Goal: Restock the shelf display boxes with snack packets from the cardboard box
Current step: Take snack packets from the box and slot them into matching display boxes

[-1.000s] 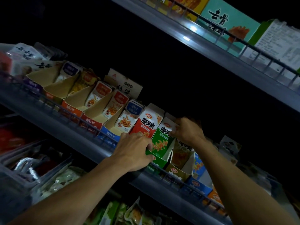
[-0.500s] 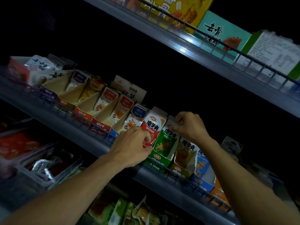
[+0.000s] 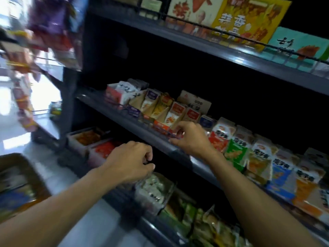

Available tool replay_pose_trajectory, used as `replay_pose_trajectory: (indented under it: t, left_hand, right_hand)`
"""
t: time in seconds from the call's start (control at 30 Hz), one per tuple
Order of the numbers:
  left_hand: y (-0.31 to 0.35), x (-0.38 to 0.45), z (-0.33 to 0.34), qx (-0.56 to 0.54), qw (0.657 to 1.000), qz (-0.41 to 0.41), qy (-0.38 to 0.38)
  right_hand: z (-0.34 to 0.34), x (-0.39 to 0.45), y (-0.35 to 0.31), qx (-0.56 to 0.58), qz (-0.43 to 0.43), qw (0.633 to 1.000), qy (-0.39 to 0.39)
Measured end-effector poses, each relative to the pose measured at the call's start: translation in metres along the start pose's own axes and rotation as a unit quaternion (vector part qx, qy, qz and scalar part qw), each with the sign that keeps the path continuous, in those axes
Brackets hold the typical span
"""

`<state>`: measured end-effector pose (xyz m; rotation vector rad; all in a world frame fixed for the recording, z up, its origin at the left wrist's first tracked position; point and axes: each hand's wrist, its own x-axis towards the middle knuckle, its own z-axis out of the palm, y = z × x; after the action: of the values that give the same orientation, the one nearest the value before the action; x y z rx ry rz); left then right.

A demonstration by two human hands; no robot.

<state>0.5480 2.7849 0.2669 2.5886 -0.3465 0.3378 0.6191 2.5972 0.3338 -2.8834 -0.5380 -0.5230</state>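
- Dark metal shop shelving fills the view, with a pale floor point(image 3: 58, 177) and bright daylight off to the left
- the middle shelf point(image 3: 160, 138) carries a slanted row of display boxes point(image 3: 178, 113) stocked with snack packets point(image 3: 220, 136) in red, green, blue and orange
- the right hand point(image 3: 191, 138) reaches to the front edge of that shelf, its fingers point(image 3: 176, 130) curled and touching the low front of a red-orange display box; whether they actually pinch it or only rest there I cannot tell
- just beyond those fingertips stand the cut-away cartons with red and white packets; to the right of the knuckles the red packet and the green one stand upright
- the left hand point(image 3: 131, 160) hangs below the middle shelf, apart from the right hand, fingers loosely curled toward the palm; nothing can be seen inside them
- under the left fingers sits a clear tub point(image 3: 153, 191) of pale green wrapped snacks on the lowest shelf; beyond the knuckles are trays with orange and red contents point(image 3: 99, 147)
- the cardboard box point(image 3: 19, 179) lies on the floor well to the left of the left hand, open, with blurred packets inside
- above both hands the top shelf point(image 3: 231, 56) holds large yellow and teal packages behind a wire rail
- the far left is blurred, showing hanging bags on another rack point(image 3: 23, 97)
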Motion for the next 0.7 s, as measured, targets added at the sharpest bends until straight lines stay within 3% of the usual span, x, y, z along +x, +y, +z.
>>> replay_pose_trajectory:
  t: [0.37,0.7]
  left_hand:
    - [-0.155,-0.149,-0.024,0.039,0.985,-0.168,0.003]
    - [-0.285,-0.224,0.011,-0.015,0.935,-0.352,0.032]
  right_hand:
    - [0.115,0.012,-0.193,0.15,-0.126,0.976,-0.095]
    - [0.279,0.037,-0.314,0.21,-0.172,0.939,-0.212]
